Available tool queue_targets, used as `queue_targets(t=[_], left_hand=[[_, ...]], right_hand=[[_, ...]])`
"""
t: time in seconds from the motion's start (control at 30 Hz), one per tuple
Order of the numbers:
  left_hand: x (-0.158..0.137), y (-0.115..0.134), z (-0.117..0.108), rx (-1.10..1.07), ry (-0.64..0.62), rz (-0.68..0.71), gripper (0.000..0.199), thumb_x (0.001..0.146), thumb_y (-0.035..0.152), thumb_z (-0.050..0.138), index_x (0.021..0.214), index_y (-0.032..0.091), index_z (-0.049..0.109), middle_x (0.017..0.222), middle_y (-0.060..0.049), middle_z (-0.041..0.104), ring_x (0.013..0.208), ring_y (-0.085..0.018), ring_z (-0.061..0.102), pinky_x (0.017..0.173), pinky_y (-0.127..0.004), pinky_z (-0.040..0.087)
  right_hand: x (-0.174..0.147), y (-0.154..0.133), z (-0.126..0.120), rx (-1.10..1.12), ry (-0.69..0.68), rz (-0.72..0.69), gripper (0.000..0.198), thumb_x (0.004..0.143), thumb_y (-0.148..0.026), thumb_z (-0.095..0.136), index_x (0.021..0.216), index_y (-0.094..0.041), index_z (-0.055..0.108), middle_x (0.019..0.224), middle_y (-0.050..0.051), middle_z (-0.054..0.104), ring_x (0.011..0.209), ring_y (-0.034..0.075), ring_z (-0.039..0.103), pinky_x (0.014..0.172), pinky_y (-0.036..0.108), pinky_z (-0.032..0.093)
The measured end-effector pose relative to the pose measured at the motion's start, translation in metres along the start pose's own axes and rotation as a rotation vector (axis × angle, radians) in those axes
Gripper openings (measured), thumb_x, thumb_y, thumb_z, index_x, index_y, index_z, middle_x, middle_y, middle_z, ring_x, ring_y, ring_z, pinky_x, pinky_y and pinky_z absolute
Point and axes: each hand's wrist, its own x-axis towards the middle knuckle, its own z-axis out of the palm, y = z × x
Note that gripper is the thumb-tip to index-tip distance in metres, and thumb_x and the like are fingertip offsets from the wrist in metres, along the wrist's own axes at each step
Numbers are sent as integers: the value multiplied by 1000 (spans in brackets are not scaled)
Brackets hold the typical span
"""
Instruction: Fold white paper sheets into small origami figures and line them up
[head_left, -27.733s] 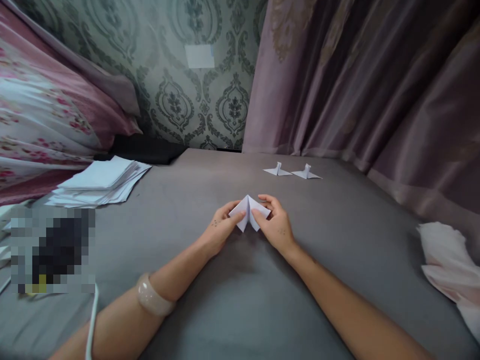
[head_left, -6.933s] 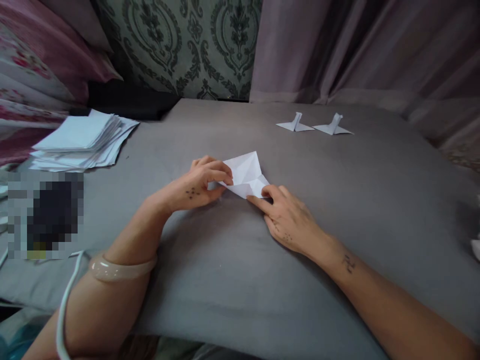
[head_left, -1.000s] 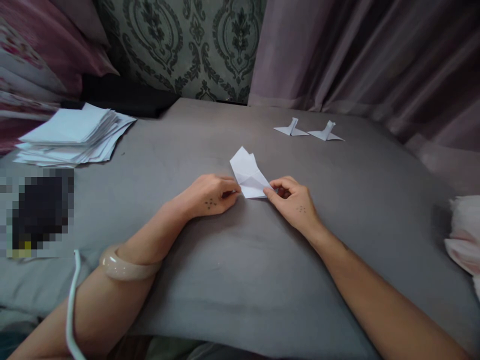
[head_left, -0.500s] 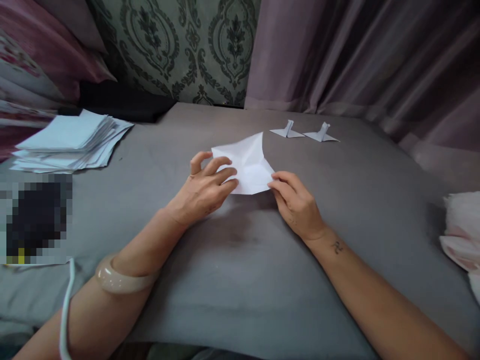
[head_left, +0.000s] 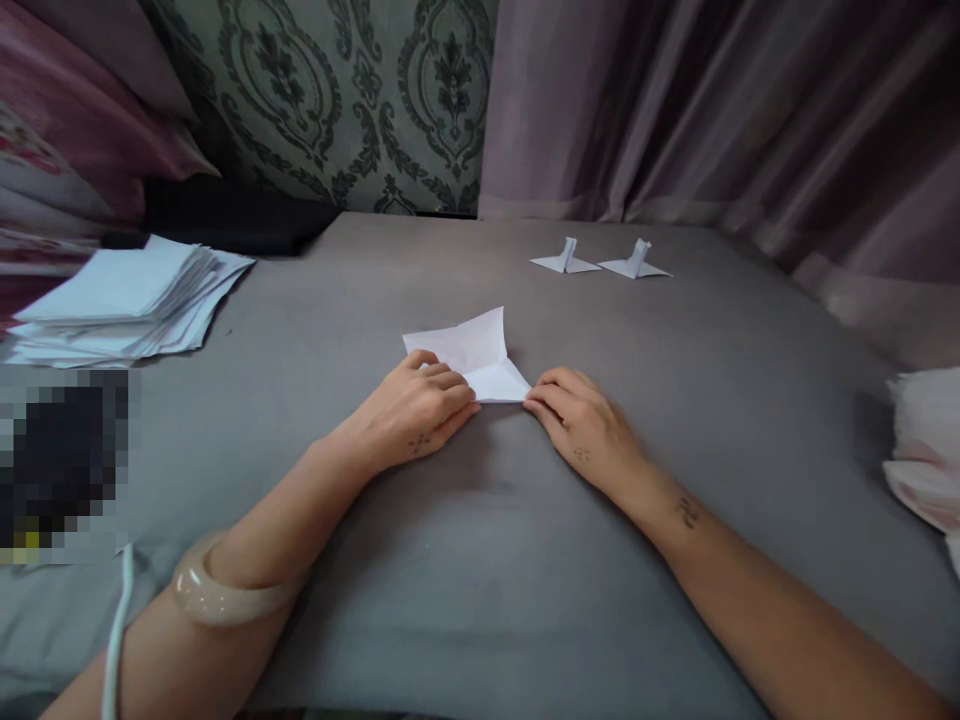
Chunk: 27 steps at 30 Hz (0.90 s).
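Observation:
A creased white sheet of paper (head_left: pixel 480 350) is between my hands over the grey cloth, its near edge folded and its far corners pointing up and away. My left hand (head_left: pixel 424 405) is closed on the paper's near left part, the thumb below the edge and the fingers on top; it covers that part of the sheet. With fingers pinched together, my right hand (head_left: pixel 577 410) grips the right corner of the paper. A pale bangle (head_left: pixel 225 595) circles my left forearm.
Two folded white paper shapes (head_left: pixel 566 257) stand at the back right. A stack of white paper (head_left: pixel 112 290) lies at the left, near a black cloth (head_left: pixel 240 215). A pixelated dark patch and a white cable (head_left: pixel 120 620) are at lower left. Pale fabric (head_left: pixel 926 440) lies at the right edge.
The paper has come down and nearer to me, and its near edge is now folded flatter. Both hands have moved down with it; my left fingers have closed from spread to pressed together.

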Motion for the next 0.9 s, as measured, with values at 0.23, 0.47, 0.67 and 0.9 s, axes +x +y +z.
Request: queue_targets(t=[0.23,0.47,0.67,0.9], left_hand=[[-1,-5,10,-164,156,-345,27,90,44,54,95,20,66,82,-4,72,69,-16,63,71,-30,47],[5,-8,17,-224,209,-557,37,81,44,66,110,22,57,90,-3,69,60,-13,56,56,-25,41],[13,-6,19,-219,225,-576,37,82,42,63,111,20,55,69,1,58,57,-14,52,54,-25,39],[20,-1,13,-339,173,-664,25,81,37,60,99,19,60,71,1,58,61,-14,52,59,-27,40]], right_hand=[[2,0,4,120,62,142,16,91,-25,53,84,-22,67,97,6,64,92,21,59,79,34,46],[6,-4,7,123,66,224,13,88,-26,56,78,-21,63,92,5,63,89,20,58,76,34,45],[8,-3,11,85,73,215,13,88,-25,54,77,-21,57,90,6,61,87,21,56,77,34,45],[9,-2,10,49,41,220,10,88,-23,53,79,-20,55,92,7,59,86,21,55,76,34,44]])
